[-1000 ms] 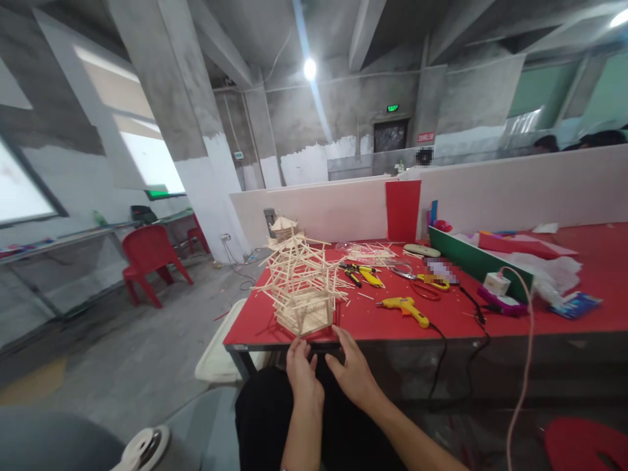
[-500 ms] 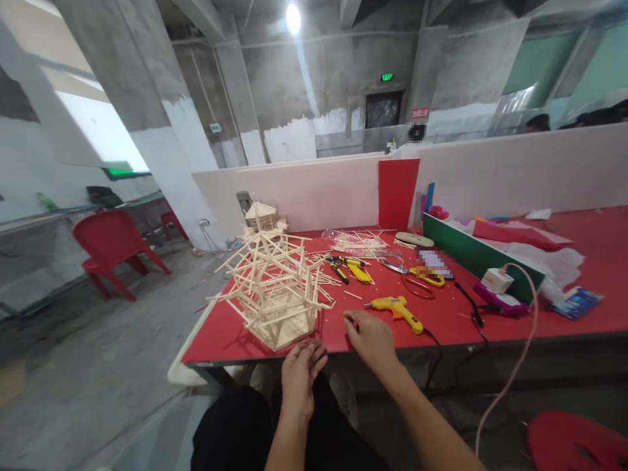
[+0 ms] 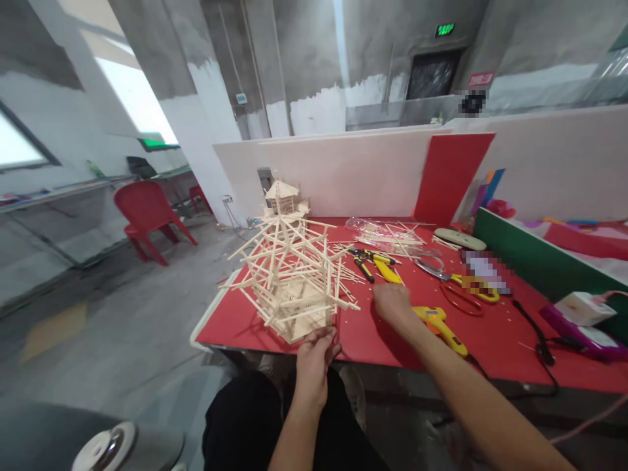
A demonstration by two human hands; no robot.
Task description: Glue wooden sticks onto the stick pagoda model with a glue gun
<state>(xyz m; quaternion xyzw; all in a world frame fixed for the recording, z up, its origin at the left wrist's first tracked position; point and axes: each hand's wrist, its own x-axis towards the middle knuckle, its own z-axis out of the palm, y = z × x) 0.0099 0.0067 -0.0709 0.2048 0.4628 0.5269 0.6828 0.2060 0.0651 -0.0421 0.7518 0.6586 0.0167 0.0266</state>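
Observation:
A pagoda-like frame of thin wooden sticks [image 3: 289, 261] stands on the red table at its near left edge. My left hand [image 3: 316, 353] is beside the frame's base at the table edge, fingers curled and pressed together; whatever they may hold is too small to make out. My right hand [image 3: 394, 306] is over the table, closed, knuckles up and fingertips hidden. Just beyond it lie yellow-and-black pliers [image 3: 387, 268]. A yellow glue gun [image 3: 441, 327] lies to its right, partly behind my forearm.
Loose wooden sticks [image 3: 350, 271] and a plastic bag of sticks [image 3: 383, 235] lie farther back. Scissors [image 3: 434, 268] and a green board [image 3: 534, 261] are to the right. A smaller wooden pagoda [image 3: 282, 196] stands behind the frame. A white power adapter [image 3: 583, 311] sits at right.
My right hand has moved forward over the table toward the pliers. My left hand stays close to the frame's base. The camera view has shifted, moving the scene rightward.

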